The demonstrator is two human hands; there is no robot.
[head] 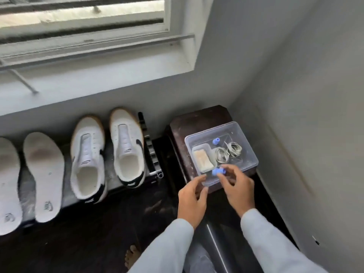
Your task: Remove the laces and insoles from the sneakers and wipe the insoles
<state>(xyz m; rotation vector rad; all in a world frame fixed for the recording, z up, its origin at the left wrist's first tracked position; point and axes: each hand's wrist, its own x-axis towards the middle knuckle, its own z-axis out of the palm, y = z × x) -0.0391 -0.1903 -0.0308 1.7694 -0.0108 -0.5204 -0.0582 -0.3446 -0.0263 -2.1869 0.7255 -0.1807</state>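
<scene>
Two white sneakers (89,160) (128,146) with black trim stand side by side on a dark bench, without laces. Left of them lie two white insoles (44,174) (7,186), soiled at the forefoot. On a dark stool sits a clear plastic box (248,142) holding two coiled laces (228,151), a beige cloth (202,158) and a small blue cap (215,141). My right hand (236,188) pinches a small blue object (217,171) at the box's near edge. Beside it, my left hand (192,196) has its fingers curled and apart at the box's front corner, holding nothing.
A window sill and grille run above the bench. Grey walls close in behind and on the right. A black ridged bar (149,146) lies between the right sneaker and the dark stool (197,117). Dark floor below, with a bare foot (132,255) showing.
</scene>
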